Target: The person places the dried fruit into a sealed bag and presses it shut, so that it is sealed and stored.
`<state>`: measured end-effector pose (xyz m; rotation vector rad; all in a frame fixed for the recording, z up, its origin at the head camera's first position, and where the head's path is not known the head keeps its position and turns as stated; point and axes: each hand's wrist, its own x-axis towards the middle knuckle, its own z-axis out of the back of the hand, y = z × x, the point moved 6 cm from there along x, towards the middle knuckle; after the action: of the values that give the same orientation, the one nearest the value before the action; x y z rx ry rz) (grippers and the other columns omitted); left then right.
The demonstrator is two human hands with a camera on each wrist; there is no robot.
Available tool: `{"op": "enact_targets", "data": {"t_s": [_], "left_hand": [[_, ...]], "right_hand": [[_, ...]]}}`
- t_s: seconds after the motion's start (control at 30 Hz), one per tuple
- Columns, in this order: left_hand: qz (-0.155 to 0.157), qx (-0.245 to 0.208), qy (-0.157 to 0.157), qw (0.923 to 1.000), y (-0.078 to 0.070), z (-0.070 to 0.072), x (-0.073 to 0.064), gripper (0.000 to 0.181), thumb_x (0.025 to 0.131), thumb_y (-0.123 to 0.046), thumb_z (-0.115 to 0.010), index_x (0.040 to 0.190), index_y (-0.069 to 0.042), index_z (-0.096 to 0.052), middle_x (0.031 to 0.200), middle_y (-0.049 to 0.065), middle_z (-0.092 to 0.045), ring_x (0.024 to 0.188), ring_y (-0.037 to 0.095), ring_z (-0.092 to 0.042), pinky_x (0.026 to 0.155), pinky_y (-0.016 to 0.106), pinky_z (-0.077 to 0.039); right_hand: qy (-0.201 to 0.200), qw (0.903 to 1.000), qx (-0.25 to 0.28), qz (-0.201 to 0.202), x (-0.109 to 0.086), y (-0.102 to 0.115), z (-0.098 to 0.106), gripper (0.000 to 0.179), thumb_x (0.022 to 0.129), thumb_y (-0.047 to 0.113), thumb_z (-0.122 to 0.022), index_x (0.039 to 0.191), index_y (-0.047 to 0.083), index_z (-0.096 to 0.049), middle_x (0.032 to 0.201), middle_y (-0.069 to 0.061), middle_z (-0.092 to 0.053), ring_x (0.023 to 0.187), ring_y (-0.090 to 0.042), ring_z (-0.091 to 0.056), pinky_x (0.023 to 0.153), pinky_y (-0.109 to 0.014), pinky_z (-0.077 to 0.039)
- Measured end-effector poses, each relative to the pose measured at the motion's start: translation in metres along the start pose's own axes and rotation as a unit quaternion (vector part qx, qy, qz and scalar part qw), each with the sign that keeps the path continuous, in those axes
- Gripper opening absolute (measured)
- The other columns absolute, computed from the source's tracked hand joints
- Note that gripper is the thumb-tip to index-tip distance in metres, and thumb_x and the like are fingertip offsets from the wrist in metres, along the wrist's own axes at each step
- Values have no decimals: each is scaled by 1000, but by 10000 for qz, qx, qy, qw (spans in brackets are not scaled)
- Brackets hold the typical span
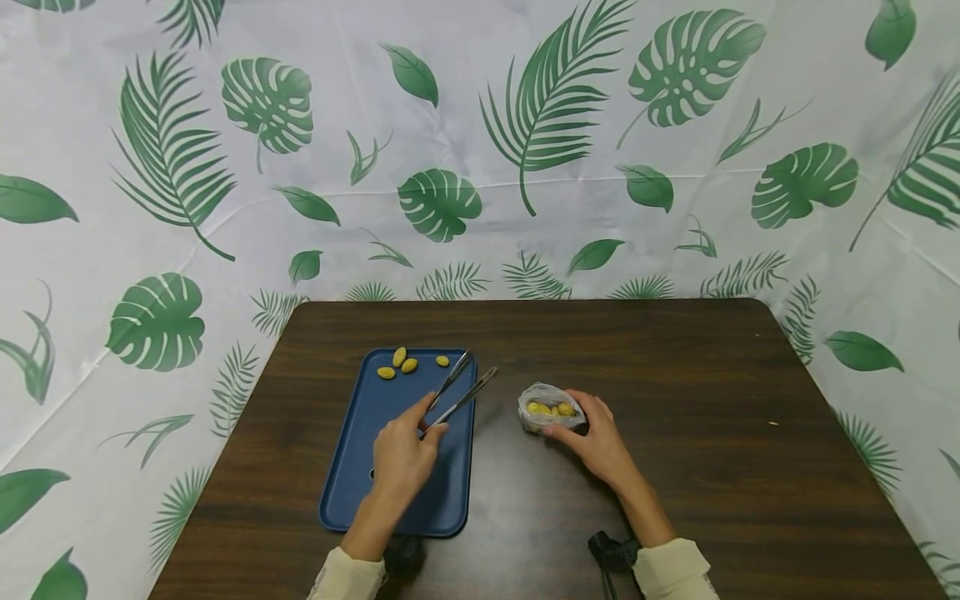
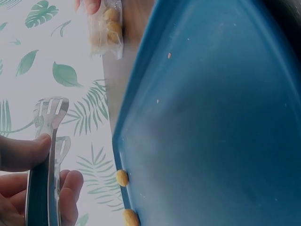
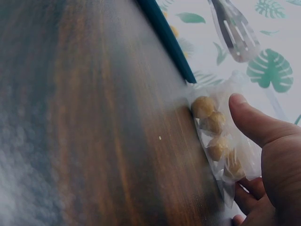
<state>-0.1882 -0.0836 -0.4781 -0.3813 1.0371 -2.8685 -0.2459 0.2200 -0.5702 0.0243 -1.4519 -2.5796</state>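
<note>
While the left hand (image 1: 403,457) pinched parted tongs (image 1: 476,389) above a blue tray (image 1: 348,467), I saw the right hand (image 1: 597,440) gripping a clear bag (image 1: 546,393) of yellow pieces (image 1: 564,409), four more lying beyond the left hand.

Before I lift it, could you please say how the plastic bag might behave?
The plastic bag will probably flex, as its thin walls look crumpled. Its open mouth suggests the rounded yellow pieces could spill if it tips.
</note>
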Motion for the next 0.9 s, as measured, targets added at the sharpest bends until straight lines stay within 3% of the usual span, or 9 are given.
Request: {"op": "enact_targets", "data": {"t_s": [0.2,0.4,0.67,0.9], "left_hand": [[145,-47,-39,9999,7,1,2,50,90,-18,-80,138,-11,-67,82,10,-76,51,12,-49,55,31,-39],[207,20,-105,9997,12,3,4,50,90,-17,-80,138,-9,-67,83,11,-77,56,14,-56,57,34,-43],[358,11,-158,9992,19,9,8,52,90,-18,-81,139,-10,-66,86,13,-78,54,15,-53,55,32,-37],[431,142,-258,9986,25,13,9,53,89,-20,-81,139,-11,-66,89,13,-79,68,25,-69,64,44,-49]], "right_hand": [[-42,10000,-38,17,0,0,0,71,84,41,-85,144,17,-56,134,-7,-64,128,-33,-46,102,-55,-37],[-5,10000,0,-19,0,0,0,71,84,42,-85,144,17,-55,136,-9,-63,135,-36,-42,106,-60,-35],[42,10000,-3,-5,0,0,0,72,85,42,-84,145,16,-54,135,-8,-63,135,-36,-40,105,-60,-35],[42,10000,-7,-41,0,-1,0,72,85,43,-84,145,17,-54,137,-9,-62,137,-38,-39,105,-62,-34]]}}
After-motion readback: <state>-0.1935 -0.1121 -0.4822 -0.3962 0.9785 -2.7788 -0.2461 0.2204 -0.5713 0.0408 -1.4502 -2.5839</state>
